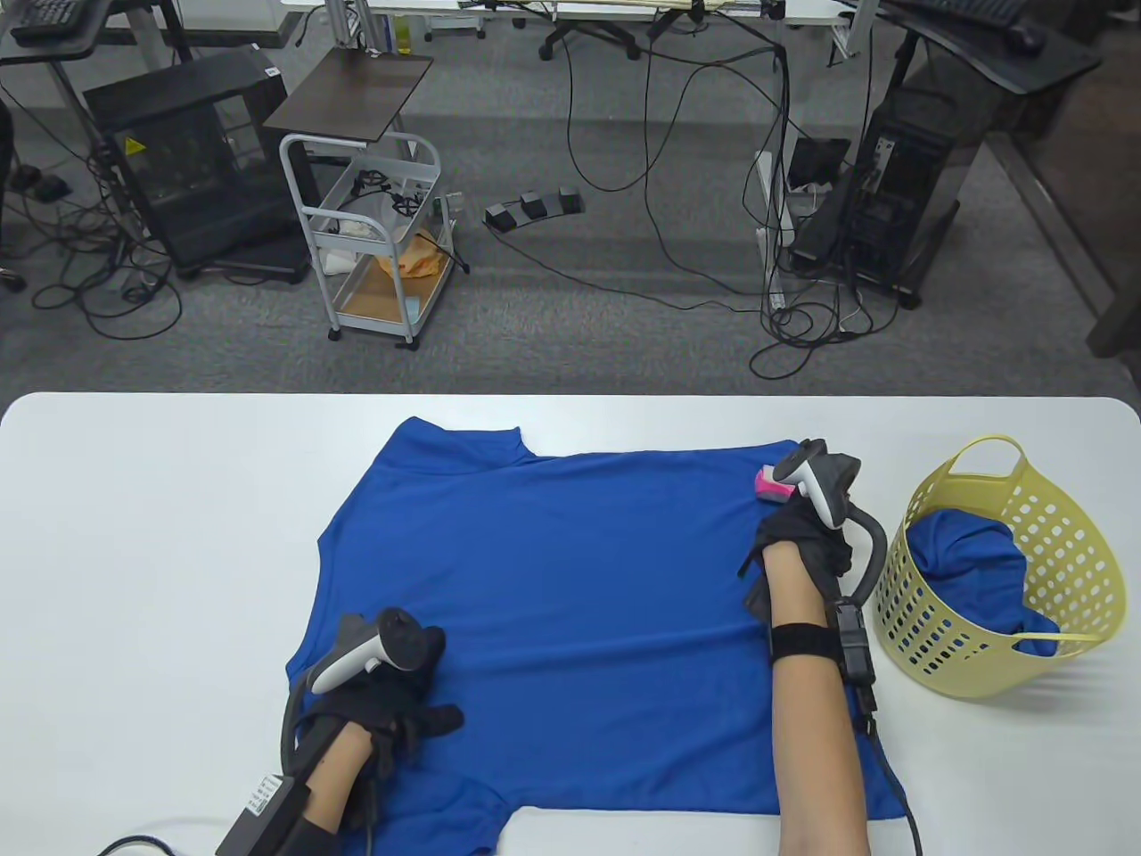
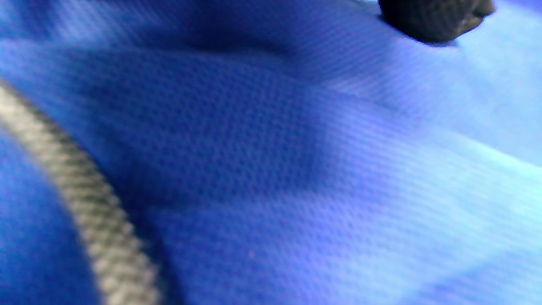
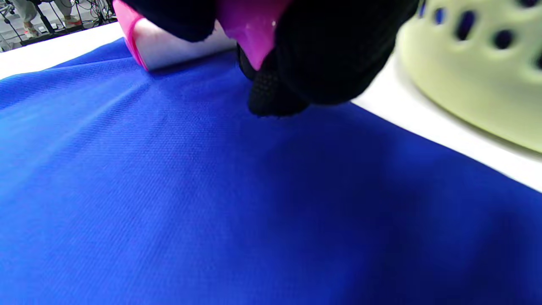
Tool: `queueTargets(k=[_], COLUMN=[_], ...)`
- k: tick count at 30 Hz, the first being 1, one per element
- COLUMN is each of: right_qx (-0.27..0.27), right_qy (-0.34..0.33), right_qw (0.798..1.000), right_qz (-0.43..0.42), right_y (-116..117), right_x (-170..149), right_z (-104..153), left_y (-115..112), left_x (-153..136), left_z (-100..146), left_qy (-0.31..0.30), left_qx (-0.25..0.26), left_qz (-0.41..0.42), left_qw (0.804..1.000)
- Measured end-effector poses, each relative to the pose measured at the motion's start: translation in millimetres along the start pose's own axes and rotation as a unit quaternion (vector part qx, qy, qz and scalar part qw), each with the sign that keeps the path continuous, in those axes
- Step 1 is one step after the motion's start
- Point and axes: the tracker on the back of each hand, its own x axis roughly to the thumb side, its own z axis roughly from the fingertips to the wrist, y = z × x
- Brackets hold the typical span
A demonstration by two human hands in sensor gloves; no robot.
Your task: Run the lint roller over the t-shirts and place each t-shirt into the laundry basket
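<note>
A blue t-shirt [image 1: 579,615] lies spread flat on the white table [image 1: 151,553]. My right hand [image 1: 802,530] grips a pink lint roller [image 1: 772,485] at the shirt's far right corner; in the right wrist view the roller's white roll [image 3: 178,48] touches the blue cloth [image 3: 211,190] under my gloved fingers [image 3: 322,55]. My left hand [image 1: 401,704] rests flat on the shirt's near left part, holding it down. The left wrist view shows only blue fabric [image 2: 271,169] and one fingertip [image 2: 432,19]. A yellow laundry basket [image 1: 1079,544] at the right holds another blue t-shirt [image 1: 967,557].
The basket's wall [image 3: 474,80] stands close to the right of the roller. A braided cable [image 2: 84,199] crosses the left wrist view. Beyond the table's far edge are a cart [image 1: 379,241], floor cables and computer towers.
</note>
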Motion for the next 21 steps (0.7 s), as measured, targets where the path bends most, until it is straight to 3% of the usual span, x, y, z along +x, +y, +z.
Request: queueTargets(k=[7,12,16,21], right_qx=[-0.017,-0.072,-0.135,-0.198], right_qy=[0.005,-0.046,-0.113,-0.258], right_qw=[1.0,0.993,0.981,0.937], right_qz=[0.006,-0.076,-0.082,-0.127], right_y=[1.1,-0.5,-8.2,-15.5], right_x=[5.4,-7.4,-13.9,-17.3], right_z=[-14.1,0.6,35.2,115.0], left_y=[-0.7,1.8,8.8,33.8], left_x=[0.4,-2.9,-11.1,-34.7], left_z=[-0.3,-1.0,3.3,25.3], left_qy=[-0.001,-0.019,-0.044,-0.083], left_qx=[0.0,-0.016,0.001,0.084], left_qz=[0.0,0.028,0.062,0.174], left_qw=[1.0,0.999,0.997,0.978])
